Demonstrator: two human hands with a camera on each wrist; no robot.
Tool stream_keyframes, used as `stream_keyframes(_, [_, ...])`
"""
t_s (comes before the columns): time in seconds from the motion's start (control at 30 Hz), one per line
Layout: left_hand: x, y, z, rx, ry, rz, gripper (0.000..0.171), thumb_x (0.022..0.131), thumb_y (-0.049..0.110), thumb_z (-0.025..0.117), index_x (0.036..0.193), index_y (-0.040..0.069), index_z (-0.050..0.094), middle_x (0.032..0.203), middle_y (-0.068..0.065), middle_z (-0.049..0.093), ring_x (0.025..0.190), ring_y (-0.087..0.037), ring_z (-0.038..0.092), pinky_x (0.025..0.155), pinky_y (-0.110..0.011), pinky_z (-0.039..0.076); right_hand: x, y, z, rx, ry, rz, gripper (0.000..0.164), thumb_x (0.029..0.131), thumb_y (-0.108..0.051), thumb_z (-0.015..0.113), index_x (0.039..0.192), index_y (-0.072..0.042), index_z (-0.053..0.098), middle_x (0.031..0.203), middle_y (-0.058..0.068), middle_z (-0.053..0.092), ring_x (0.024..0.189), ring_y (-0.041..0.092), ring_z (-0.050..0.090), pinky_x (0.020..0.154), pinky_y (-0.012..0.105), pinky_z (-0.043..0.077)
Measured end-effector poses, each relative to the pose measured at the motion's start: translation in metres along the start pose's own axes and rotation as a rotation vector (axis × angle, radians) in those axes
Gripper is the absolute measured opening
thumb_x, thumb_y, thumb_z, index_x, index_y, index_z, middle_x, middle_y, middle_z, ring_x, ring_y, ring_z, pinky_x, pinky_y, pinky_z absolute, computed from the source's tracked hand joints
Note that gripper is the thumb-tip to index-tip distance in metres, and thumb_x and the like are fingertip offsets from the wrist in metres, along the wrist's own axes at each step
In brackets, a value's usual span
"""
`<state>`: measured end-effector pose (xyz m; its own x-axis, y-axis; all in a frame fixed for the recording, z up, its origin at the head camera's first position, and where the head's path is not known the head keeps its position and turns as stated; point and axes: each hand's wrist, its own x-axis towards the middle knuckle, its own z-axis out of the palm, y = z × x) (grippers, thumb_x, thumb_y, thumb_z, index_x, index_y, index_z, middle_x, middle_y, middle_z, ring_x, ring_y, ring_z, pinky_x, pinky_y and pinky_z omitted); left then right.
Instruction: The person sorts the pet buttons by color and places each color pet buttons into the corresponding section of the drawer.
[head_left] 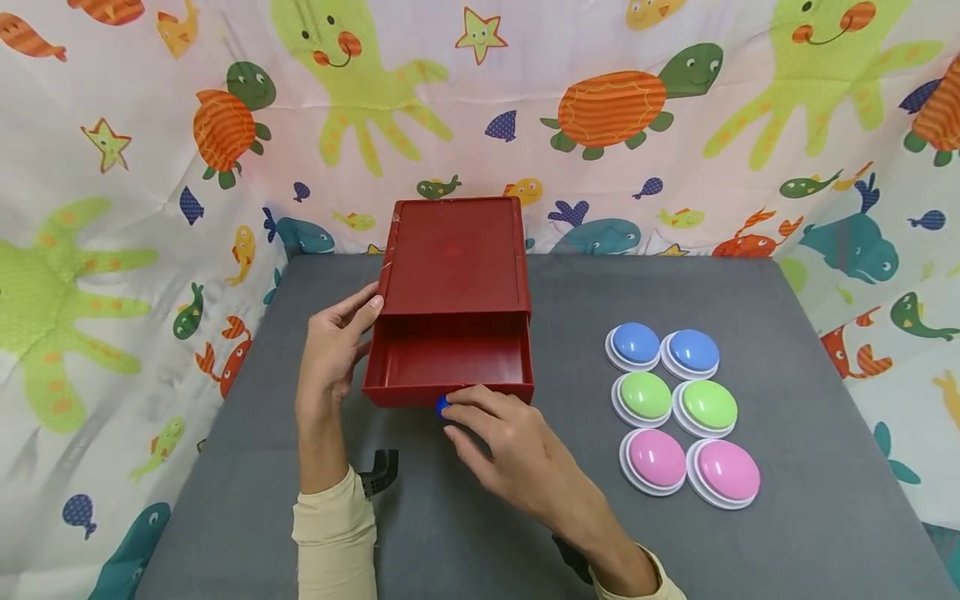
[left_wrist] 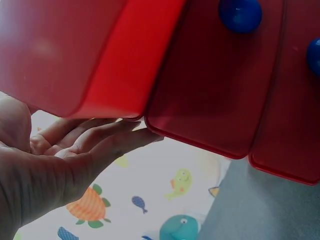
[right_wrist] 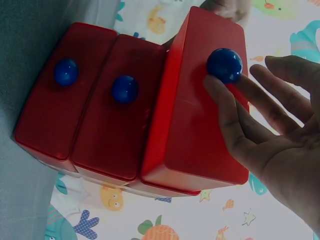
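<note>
A small red drawer cabinet (head_left: 453, 258) stands on the grey table. Its top drawer (head_left: 450, 367) is pulled out towards me, with the bare red floor showing. My right hand (head_left: 521, 446) pinches the drawer's blue knob (right_wrist: 224, 65) between thumb and finger; the other fingers are spread. At the cabinet's left side, my left hand (head_left: 327, 354) rests against the wall with its fingers fairly straight and its thumb near the top edge. Two lower drawers, with blue knobs (right_wrist: 124, 89), are closed in the right wrist view.
Right of the cabinet are several round push buttons in white bases: blue ones (head_left: 636, 342) at the back, green ones (head_left: 645, 395) in the middle, pink ones (head_left: 657, 457) nearest me. A sea-animal curtain (head_left: 450, 100) hangs behind and along both sides of the table.
</note>
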<state>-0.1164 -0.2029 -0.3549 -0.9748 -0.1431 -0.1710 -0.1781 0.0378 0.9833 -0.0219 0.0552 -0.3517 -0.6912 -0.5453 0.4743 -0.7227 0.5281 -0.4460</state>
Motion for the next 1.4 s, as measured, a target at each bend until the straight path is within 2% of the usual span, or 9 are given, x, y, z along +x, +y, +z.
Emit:
stream_keyframes(0.2, [-0.002,0.0,0.002,0.01,0.039,0.022,0.053,0.101,0.04,0.068,0.149,0.02,0.06,0.153,-0.009,0.059,0.13,-0.024,0.062,0.099,-0.042,0.059,-0.002,-0.003,-0.001,-0.062,0.005,-0.038,0.028,0.089,-0.026,0.084,0.115,-0.016,0.08,0.118,0.0,0.077,0.105,0.014,0.074,0.099,0.03,0.061])
stream_keyframes(0.57, [-0.013,0.001,-0.004,0.011,0.07,0.047,0.052,0.102,0.038,0.066,0.15,0.021,0.059,0.154,-0.011,0.058,0.124,-0.019,0.064,0.088,-0.027,0.062,-0.006,-0.003,0.0,-0.07,-0.015,-0.128,0.025,0.09,-0.025,0.083,0.113,-0.017,0.081,0.123,-0.001,0.077,0.111,0.013,0.072,0.101,0.028,0.06])
stream_keyframes(0.77, [-0.015,0.003,-0.006,-0.001,0.067,0.05,0.052,0.102,0.039,0.067,0.15,0.021,0.059,0.154,-0.011,0.058,0.122,-0.017,0.064,0.083,-0.021,0.062,-0.01,0.004,-0.007,0.01,-0.064,-0.163,0.027,0.092,-0.023,0.082,0.117,-0.017,0.079,0.134,0.001,0.073,0.118,0.013,0.071,0.103,0.028,0.059])
stream_keyframes(0.93, [-0.011,0.001,0.0,0.015,0.042,0.053,0.052,0.102,0.038,0.066,0.15,0.019,0.059,0.152,-0.012,0.06,0.12,-0.015,0.067,0.087,-0.026,0.062,-0.021,0.02,-0.023,0.154,0.022,-0.196,0.024,0.093,-0.018,0.079,0.116,-0.014,0.078,0.127,0.002,0.075,0.114,0.014,0.072,0.101,0.029,0.06])
stream_keyframes(1.07, [-0.009,-0.002,0.005,0.035,0.047,0.065,0.051,0.103,0.038,0.065,0.149,0.018,0.06,0.151,-0.012,0.06,0.119,-0.016,0.068,0.088,-0.028,0.062,-0.032,0.035,-0.046,0.211,0.136,-0.11,0.022,0.1,-0.026,0.071,0.114,-0.011,0.078,0.114,0.003,0.078,0.104,0.015,0.074,0.101,0.019,0.057])
stream_keyframes(1.17, [-0.009,-0.002,0.007,0.055,0.055,0.079,0.05,0.103,0.037,0.065,0.148,0.017,0.061,0.151,-0.012,0.06,0.121,-0.019,0.067,0.088,-0.028,0.061,-0.039,0.047,-0.066,0.171,0.224,-0.009,0.031,0.102,-0.035,0.066,0.113,-0.009,0.079,0.109,0.006,0.08,0.099,0.017,0.075,0.101,0.011,0.053])
stream_keyframes(1.23, [-0.008,-0.002,0.008,0.074,0.062,0.087,0.049,0.103,0.037,0.065,0.148,0.017,0.061,0.151,-0.012,0.06,0.124,-0.022,0.065,0.087,-0.028,0.061,-0.04,0.06,-0.077,0.137,0.293,0.018,0.035,0.103,-0.037,0.064,0.111,-0.006,0.079,0.105,0.008,0.08,0.096,0.017,0.075,0.099,0.009,0.052])
stream_keyframes(1.33, [-0.007,-0.001,0.01,0.092,0.069,0.086,0.051,0.102,0.04,0.065,0.148,0.018,0.061,0.151,-0.011,0.06,0.128,-0.028,0.062,0.09,-0.033,0.06,-0.04,0.088,-0.09,0.033,0.347,0.079,0.018,0.098,-0.019,0.073,0.107,-0.005,0.08,0.099,0.008,0.08,0.09,0.017,0.073,0.095,0.005,0.051])
stream_keyframes(1.4, [-0.005,-0.001,0.011,0.103,0.075,0.076,0.053,0.101,0.042,0.067,0.148,0.019,0.061,0.152,-0.011,0.059,0.129,-0.031,0.063,0.09,-0.034,0.06,-0.04,0.108,-0.099,-0.061,0.306,0.171,0.016,0.094,-0.01,0.077,0.109,-0.005,0.079,0.101,0.008,0.079,0.09,0.018,0.072,0.089,0.011,0.055])
